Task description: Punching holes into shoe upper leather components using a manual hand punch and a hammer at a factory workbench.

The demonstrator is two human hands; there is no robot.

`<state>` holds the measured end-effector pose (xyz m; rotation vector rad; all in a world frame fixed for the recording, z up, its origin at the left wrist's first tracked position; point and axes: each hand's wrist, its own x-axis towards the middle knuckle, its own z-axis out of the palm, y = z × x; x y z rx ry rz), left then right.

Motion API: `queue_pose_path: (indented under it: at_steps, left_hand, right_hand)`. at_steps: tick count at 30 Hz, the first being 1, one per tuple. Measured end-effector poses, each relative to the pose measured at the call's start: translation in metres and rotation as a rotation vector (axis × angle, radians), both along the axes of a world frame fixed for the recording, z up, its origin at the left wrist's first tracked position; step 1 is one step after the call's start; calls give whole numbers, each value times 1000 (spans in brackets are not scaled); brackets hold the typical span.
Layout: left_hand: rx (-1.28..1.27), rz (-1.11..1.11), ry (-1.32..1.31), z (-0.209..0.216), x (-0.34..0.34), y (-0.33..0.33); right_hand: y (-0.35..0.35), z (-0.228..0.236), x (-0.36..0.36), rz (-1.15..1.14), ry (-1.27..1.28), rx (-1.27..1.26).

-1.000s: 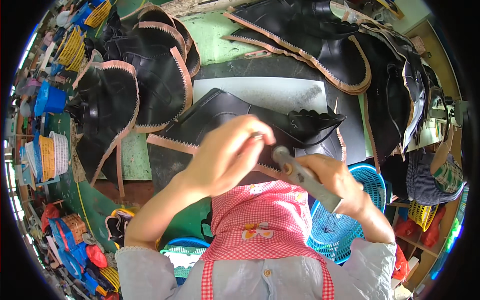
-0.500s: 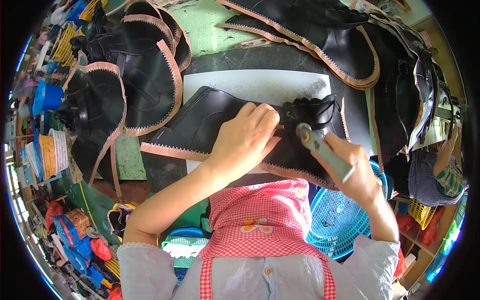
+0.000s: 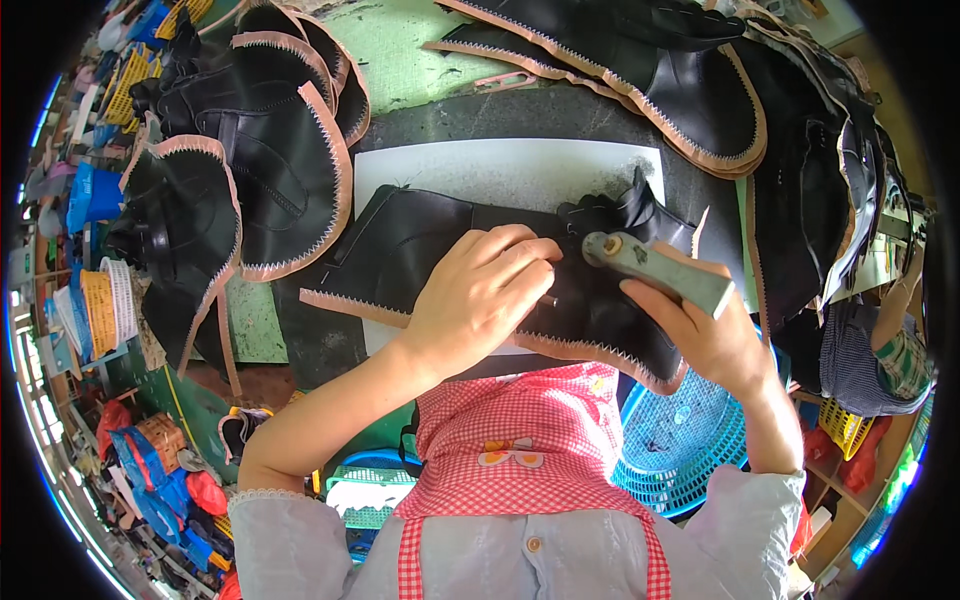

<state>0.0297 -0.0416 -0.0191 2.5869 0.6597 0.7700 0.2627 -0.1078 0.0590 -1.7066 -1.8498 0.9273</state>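
Note:
A black leather boot upper (image 3: 420, 225) with a tan zigzag-stitched edge lies flat on a white board (image 3: 500, 165). My left hand (image 3: 490, 285) rests on its middle, fingers curled and pressed together. A short thin tip pokes out beside those fingers; what it belongs to is hidden. In my right hand (image 3: 725, 335) is a hammer (image 3: 665, 270) with a grey metal head, held above the upper's right part. Most of the hammer's handle is hidden beneath the head and hand. Gathered dark leather (image 3: 610, 212) stands up at the upper's far right end.
More black uppers are piled at left (image 3: 275, 170) and far right (image 3: 690, 90). A pink clip-like tool (image 3: 505, 82) lies on the green tabletop (image 3: 400, 60). Blue baskets (image 3: 670, 430) stand below the table's near edge. Another person (image 3: 860, 350) is at far right.
The hammer has risen slightly and turned more level in my right hand. The boot upper has shifted a little, its left end rightward. My left hand stays on it, its fingers slightly lower.

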Motion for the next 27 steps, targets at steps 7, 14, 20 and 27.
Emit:
queue_pose_path:
  at_steps: [7,14,20,27]
  left_hand:
    - [-162,6,-14,16,1,4]
    - [-366,104,-162,34,-9,27]
    - [-542,226,-71,41,-2,23]
    - [-296,140,-176,34,7,33]
  right_hand:
    - [1,-5,1,-12,-80,-81]
    - [1,-4,2,26,-80,-139]
    - [-1,-6,3,30,-39,-122]
    - [-5,-10,0,17,-25,-71]
